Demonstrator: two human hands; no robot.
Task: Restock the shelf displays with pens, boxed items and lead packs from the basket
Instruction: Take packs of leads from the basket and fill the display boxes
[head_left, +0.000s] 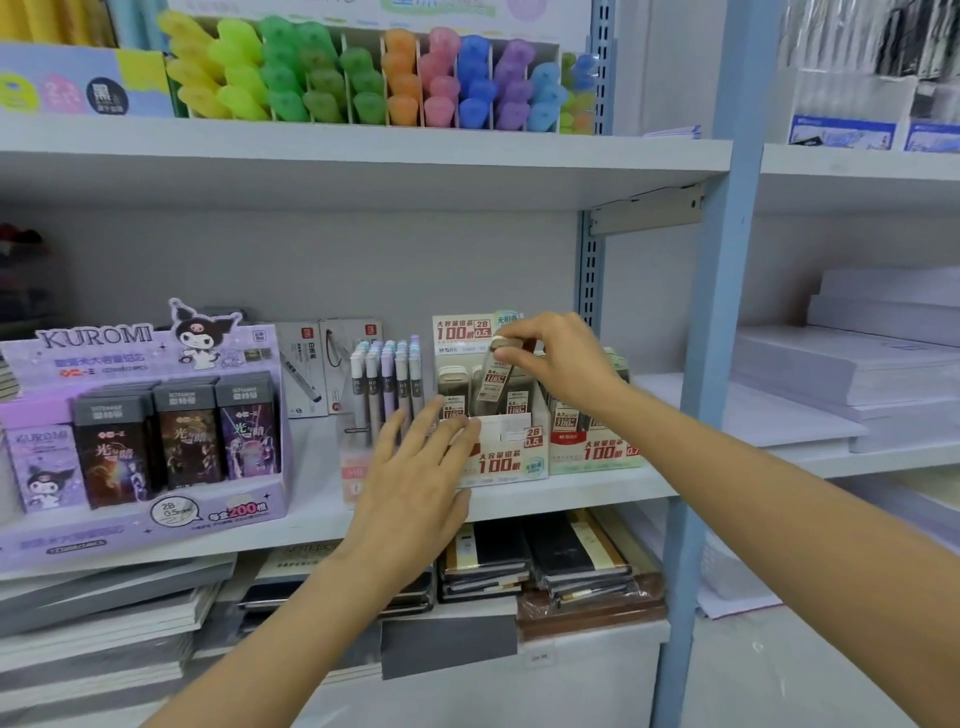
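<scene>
Two hands are in frame, both reaching to the middle shelf (571, 493) at the centre of the picture. I have the right hand (561, 364) up just right of centre, its fingers (514, 358) and thumb pinching the top end of a lead pack (496, 376). That pack is a slim dark case with a red and white label. It leans to the right, and its lower end sits down among the other packs standing in the white display box (506, 452) marked 2B 0.5.

The left hand (415, 478) is lower and to the left, palm away from me, fingers (415, 421) straight and spread. The fingertips reach the upper left front edge of that same box; I cannot tell how firmly they press on it. So the held pack is above and to the right of the left fingertips, apart from them.

A second display box (597, 452) marked 0.7 stands touching the first on its right. Just left of the left hand stands a tray of pens (387, 379) in pale lilac and grey, upright. Further left is a purple Kuromi display (145, 431) with dark boxed items. Coloured highlighters (363, 78) fill the top shelf, and stacked notebooks (571, 566) lie on the shelf below.
</scene>
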